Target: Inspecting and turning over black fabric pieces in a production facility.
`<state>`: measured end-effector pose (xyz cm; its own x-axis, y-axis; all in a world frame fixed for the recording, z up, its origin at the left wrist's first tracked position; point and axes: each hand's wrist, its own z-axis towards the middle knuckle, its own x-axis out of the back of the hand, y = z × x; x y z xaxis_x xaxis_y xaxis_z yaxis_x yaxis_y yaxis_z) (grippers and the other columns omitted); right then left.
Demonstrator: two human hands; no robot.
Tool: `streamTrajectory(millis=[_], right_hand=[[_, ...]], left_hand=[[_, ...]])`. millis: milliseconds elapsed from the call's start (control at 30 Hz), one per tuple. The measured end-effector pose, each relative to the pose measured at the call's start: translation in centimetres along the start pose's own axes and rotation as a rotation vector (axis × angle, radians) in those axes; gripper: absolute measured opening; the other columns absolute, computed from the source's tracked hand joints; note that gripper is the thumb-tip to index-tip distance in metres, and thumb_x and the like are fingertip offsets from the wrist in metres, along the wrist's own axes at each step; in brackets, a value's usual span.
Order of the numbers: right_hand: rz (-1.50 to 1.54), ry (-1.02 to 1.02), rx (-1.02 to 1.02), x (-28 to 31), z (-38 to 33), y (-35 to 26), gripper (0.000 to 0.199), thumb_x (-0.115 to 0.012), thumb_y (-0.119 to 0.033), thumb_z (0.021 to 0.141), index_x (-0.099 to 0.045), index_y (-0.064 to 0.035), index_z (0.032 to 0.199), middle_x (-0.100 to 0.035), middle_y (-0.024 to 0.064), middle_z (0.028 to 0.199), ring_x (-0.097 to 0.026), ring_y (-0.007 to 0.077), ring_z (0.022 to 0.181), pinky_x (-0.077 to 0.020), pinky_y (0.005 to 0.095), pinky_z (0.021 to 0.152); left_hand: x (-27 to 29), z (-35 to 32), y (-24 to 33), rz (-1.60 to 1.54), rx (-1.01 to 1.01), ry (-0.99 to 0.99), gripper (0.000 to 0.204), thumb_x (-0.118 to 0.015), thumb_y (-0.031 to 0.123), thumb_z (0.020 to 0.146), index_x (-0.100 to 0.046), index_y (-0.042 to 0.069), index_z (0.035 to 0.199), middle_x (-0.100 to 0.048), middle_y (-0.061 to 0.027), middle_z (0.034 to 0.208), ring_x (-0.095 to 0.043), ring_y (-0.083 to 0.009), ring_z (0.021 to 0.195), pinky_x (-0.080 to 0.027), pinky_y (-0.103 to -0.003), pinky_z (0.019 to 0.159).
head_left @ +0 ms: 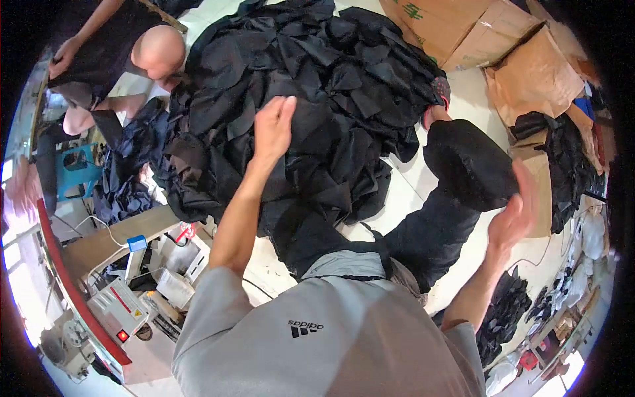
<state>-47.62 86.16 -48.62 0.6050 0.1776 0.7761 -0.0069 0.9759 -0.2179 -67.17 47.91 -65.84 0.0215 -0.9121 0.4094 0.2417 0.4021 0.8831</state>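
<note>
A large heap of black cloth pieces (311, 73) lies on the floor in front of me, loose and overlapping. My left hand (272, 131) is over the middle of it, its fingers drawn together. Any cloth in that grip blends with the dark heap, so I cannot make out what it holds. Out to the right, beside my bent knee in black trousers (466, 165), is my right hand (514, 210). Its fingers are stretched out and slightly blurred, with nothing seen in them. My right foot, in a red-edged shoe (441, 92), touches the heap's right edge.
Another person (109, 59) sits at the heap's far left, near a blue plastic stool (78, 171). Cardboard boxes (463, 30) stand at the far right, with more black cloth (565, 165) beside them. A white box-shaped machine (118, 308) with a red light sits at the lower left.
</note>
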Motion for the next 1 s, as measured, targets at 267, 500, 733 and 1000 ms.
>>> streamTrajectory(millis=[267,500,733,1000], right_hand=[[1.275,-0.597,-0.651,-8.9,-1.2,-17.3,0.056,-0.045,-0.051,0.104,-0.064,-0.0002,0.120,-0.065,0.0118,0.121,-0.063,0.0205,0.106,-0.0485,0.0371,0.094],[2.157,-0.810,-1.109,-12.1,-0.3,-17.9,0.078,-0.045,-0.066,0.097,-0.046,-0.0055,0.146,-0.050,0.0134,0.148,-0.048,0.0267,0.136,-0.0371,0.0452,0.114],[1.826,-0.606,-0.948,-9.2,-0.4,-17.1,0.056,-0.061,-0.046,0.098,-0.059,0.0001,0.130,-0.064,0.0125,0.130,-0.062,0.0233,0.120,-0.0464,0.0401,0.107],[2.254,-0.191,-0.856,-3.5,0.5,-9.9,0.052,-0.053,-0.034,0.104,-0.047,0.0014,0.142,-0.056,0.0126,0.141,-0.057,0.0252,0.127,-0.0430,0.0442,0.111]], left_hand=[[10.8,-2.4,15.5,0.074,-0.412,-0.141,0.021,-0.063,0.012,0.095,-0.061,-0.008,0.090,-0.067,-0.0153,0.104,-0.062,-0.0172,0.091,-0.047,-0.027,0.081],[13.1,-4.0,18.2,-0.417,-0.174,-0.167,0.014,-0.079,-0.004,0.080,-0.066,-0.003,0.085,-0.067,-0.0127,0.116,-0.062,-0.0094,0.095,-0.047,-0.021,0.082],[11.7,-3.0,16.7,-0.330,-0.099,0.000,0.018,-0.081,-0.002,0.080,-0.064,-0.001,0.085,-0.065,-0.0047,0.108,-0.057,-0.0054,0.085,-0.047,-0.019,0.078],[0.8,3.3,20.4,-0.294,-0.421,0.015,0.016,-0.073,0.009,0.091,-0.070,0.001,0.104,-0.067,-0.0027,0.107,-0.058,-0.0064,0.090,-0.048,-0.023,0.082]])
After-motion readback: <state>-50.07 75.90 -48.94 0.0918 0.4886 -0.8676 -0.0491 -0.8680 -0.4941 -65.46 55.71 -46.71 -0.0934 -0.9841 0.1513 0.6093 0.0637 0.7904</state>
